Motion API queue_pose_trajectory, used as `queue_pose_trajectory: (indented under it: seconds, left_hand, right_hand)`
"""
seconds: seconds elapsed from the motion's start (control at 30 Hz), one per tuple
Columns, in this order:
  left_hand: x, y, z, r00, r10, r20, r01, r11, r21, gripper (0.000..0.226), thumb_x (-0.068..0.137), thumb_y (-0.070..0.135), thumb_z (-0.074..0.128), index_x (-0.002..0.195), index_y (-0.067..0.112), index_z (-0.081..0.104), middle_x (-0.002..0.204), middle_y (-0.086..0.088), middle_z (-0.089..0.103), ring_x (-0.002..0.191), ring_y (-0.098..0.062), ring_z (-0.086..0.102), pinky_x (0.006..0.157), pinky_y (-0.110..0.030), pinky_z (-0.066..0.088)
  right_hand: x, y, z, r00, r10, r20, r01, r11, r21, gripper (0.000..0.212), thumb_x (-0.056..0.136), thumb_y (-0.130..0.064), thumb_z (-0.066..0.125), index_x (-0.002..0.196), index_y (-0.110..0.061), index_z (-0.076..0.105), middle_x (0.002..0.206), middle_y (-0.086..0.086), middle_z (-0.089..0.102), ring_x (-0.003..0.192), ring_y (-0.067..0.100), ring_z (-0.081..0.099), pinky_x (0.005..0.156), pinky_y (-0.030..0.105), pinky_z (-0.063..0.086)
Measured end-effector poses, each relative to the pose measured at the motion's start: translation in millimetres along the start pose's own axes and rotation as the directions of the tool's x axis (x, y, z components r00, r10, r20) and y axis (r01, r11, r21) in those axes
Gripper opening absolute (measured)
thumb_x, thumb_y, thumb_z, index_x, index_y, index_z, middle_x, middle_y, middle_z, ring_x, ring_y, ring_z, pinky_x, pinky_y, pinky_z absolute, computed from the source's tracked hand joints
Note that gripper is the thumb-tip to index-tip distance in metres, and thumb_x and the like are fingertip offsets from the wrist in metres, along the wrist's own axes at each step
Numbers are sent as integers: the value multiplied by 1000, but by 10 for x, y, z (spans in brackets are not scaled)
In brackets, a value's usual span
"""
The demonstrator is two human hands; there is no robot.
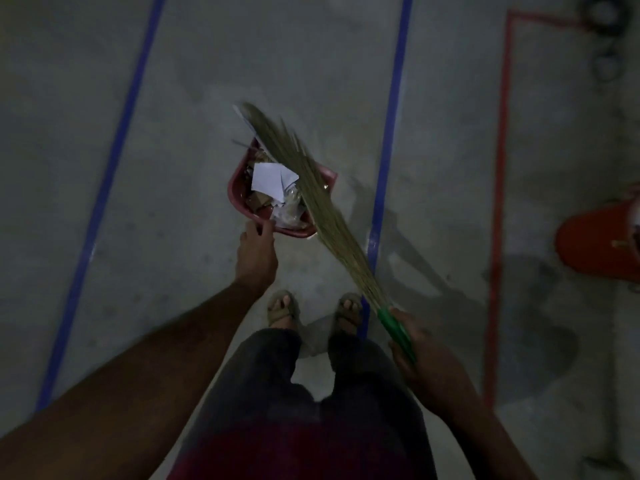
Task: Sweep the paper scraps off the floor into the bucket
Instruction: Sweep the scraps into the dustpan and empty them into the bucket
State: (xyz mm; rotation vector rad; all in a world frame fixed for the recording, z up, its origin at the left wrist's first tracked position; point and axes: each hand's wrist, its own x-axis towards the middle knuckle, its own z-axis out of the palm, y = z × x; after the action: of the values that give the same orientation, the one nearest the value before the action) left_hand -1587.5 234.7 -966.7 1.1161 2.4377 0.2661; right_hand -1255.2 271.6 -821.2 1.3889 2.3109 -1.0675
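A blue tape line (pixel 100 202) crosses the grey floor (pixel 194 81) at your far left. Your left hand (pixel 256 254) grips the near rim of the red bucket (pixel 239 188), fingers curled over its edge. Paper scraps (pixel 272 180) lie inside the bucket, a white sheet on top. The broom (pixel 311 202) slants over the bucket's right side, its bristle tip past the far rim. Your right hand (pixel 419 348) is clamped round the broom's green handle (pixel 396 332). Your sandalled feet (pixel 282 308) stand between your hands. Further right run a second blue line (pixel 391 109) and a red line (pixel 500 188), then an orange object (pixel 595 244) at the edge.
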Motion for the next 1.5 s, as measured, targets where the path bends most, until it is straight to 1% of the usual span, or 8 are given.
queue_pose_trajectory:
  seconds: [0.17,0.3,0.47,0.6,0.93,1.07,1.33,1.5]
  left_hand:
    - [-275,470,-679,994,70,-79,-68,997,34,52,87,-4,54,134,14,42,115,-19,44,92,-35,49,70,-45,48]
    - [-419,988,-921,988,125,-91,-121,991,49,47,91,-1,53,134,15,42,117,-18,43,96,-34,48,72,-43,46]
    - [-588,1944,-872,973,216,-85,-216,976,6,51,90,2,60,137,11,44,117,-21,44,97,-40,50,73,-45,45]
    - [-703,2829,-544,959,259,-117,-264,964,-25,44,95,2,51,137,11,44,116,-20,44,95,-40,51,73,-45,46]
    - [-1113,5291,548,914,400,-66,-405,908,-105,47,94,1,50,137,18,40,122,-19,41,92,-34,51,71,-42,50]
    - [-1185,6107,1015,894,447,-7,-446,891,-88,52,93,0,51,139,19,36,121,-17,41,94,-30,50,75,-46,55]
    - [-1277,7660,1904,837,530,139,-528,848,-51,56,87,-5,51,135,18,37,120,-17,39,97,-36,50,73,-49,53]
    - [-1290,8597,2423,775,583,245,-588,806,-58,60,83,-5,52,136,18,37,124,-18,41,101,-37,52,75,-42,50]
  right_hand:
    - [-567,-147,-373,983,-71,-167,73,997,7,60,93,-42,52,149,-40,30,123,-1,65,100,17,65,77,33,56]
    - [-889,-38,-684,969,-55,-241,58,998,5,60,91,-37,54,145,-42,29,91,-1,66,73,18,63,62,36,55]
    - [-1244,486,-1130,960,27,-280,-26,1000,8,54,87,-43,46,140,-41,34,80,-3,62,66,12,60,62,33,51]
    - [-1525,1137,-1512,943,31,-331,-31,999,5,55,89,-37,52,141,-37,36,83,-3,63,71,12,60,59,25,38]
    - [-2268,2927,-2341,840,255,-479,-232,967,108,63,93,-53,45,151,-49,21,130,-7,60,107,17,64,85,31,50]
    - [-2456,3584,-2485,813,326,-482,-309,944,118,62,93,-64,30,149,-52,4,118,-8,61,101,10,62,83,28,50]
    - [-2588,4681,-3030,713,529,-460,-463,848,258,61,88,-61,41,144,-58,20,110,-7,65,87,12,68,69,28,50]
    - [-2607,5402,-3340,669,637,-382,-589,768,250,65,86,-63,32,146,-56,8,94,-8,61,76,10,63,64,30,53]
